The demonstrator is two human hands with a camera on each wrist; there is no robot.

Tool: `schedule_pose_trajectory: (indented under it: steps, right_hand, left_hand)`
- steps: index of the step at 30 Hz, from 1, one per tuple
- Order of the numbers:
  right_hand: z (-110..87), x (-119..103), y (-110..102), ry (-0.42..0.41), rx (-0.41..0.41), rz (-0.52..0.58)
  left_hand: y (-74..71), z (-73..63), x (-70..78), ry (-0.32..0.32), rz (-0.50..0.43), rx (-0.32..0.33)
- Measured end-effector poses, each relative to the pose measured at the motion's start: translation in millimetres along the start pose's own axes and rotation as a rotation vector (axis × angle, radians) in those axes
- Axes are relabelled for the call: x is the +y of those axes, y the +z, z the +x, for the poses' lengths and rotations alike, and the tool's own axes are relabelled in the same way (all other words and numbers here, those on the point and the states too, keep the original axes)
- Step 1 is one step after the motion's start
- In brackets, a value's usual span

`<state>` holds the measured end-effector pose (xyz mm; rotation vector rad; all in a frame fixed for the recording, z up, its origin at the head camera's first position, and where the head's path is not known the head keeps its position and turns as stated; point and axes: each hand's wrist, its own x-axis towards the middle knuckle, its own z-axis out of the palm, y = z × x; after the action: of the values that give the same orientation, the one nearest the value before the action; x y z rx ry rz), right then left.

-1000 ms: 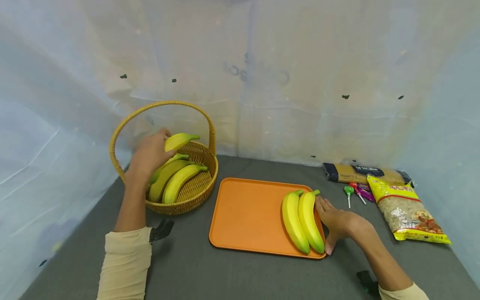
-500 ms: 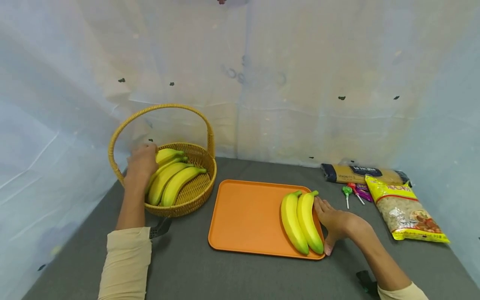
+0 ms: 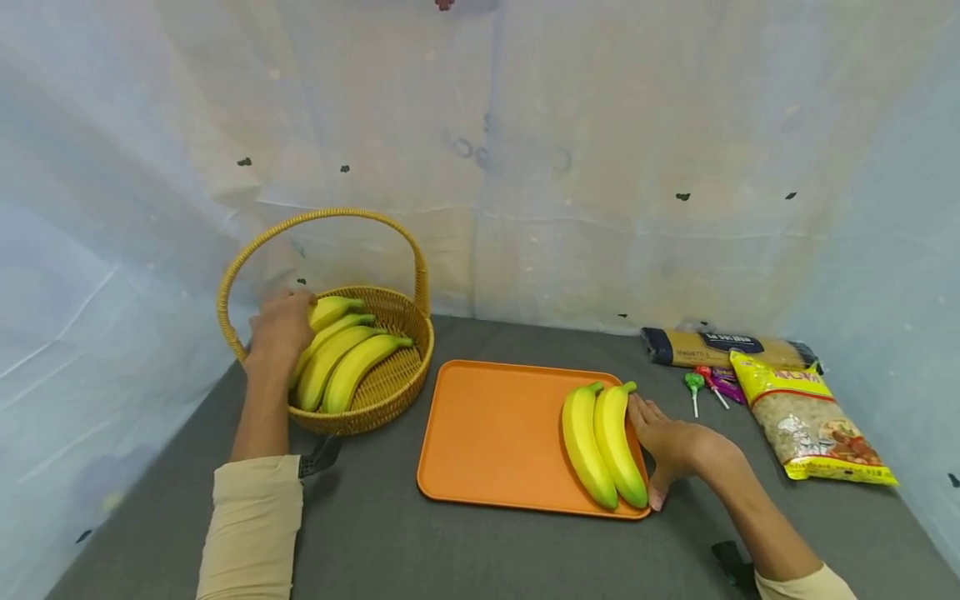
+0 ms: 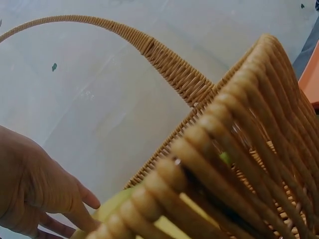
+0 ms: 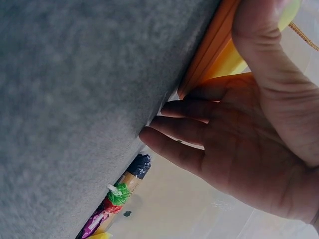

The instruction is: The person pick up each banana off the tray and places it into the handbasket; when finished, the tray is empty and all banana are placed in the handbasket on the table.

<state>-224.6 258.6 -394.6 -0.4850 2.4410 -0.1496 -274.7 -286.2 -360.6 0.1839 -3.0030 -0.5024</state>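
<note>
In the head view, a round wicker basket (image 3: 390,410) with a tall arched handle stands at the left, several yellow bananas lying side by side in it. My left hand (image 3: 282,329) reaches over its left side and holds the leftmost banana (image 3: 330,310). The left wrist view has that hand's fingers (image 4: 82,219) on the banana's end, partly behind the woven rim. Two more bananas (image 3: 588,446) lie along the right side of an orange tray (image 3: 487,433). My right hand (image 3: 671,442), fingers straight, rests against the tray's right edge beside them.
A spaghetti packet (image 3: 731,348) lies at the back right. In front of it are a green lollipop (image 3: 695,383), a red lollipop (image 3: 705,372) and a purple wrapper (image 3: 727,386). A yellow-ended bag (image 3: 813,421) lies farther right. A pale sheet hangs behind the table.
My left hand has lowered the banana into the basket beside the others, and both have shifted slightly left. My right hand stays against the tray.
</note>
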Motion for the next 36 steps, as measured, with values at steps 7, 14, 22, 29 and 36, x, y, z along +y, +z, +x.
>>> schedule_pose_trajectory:
  steps: [7,14,22,29,36]
  right_hand:
    - [0.7,0.0,-0.9,0.007,-0.002,0.002]
    - [1.6,-0.6,-0.3,0.01,-0.003,0.004]
    - [1.0,0.2,-0.6,0.013,-0.002,-0.001]
    - [0.4,-0.1,-0.5,0.013,0.008,0.008]
    - [2.2,0.2,-0.2,0.024,0.003,-0.01]
  left_hand:
    - [-1.9,1.3,8.1,0.005,-0.035,-0.018]
    - [-6.6,2.4,47.1,0.115,-0.023,-0.107]
    - [3.7,-19.2,111.3,0.303,-0.196,-0.03]
    - [38.2,-45.0,176.6,0.548,-0.282,-0.143]
    - [97.8,-77.4,223.0,0.793,-0.171,-0.44]
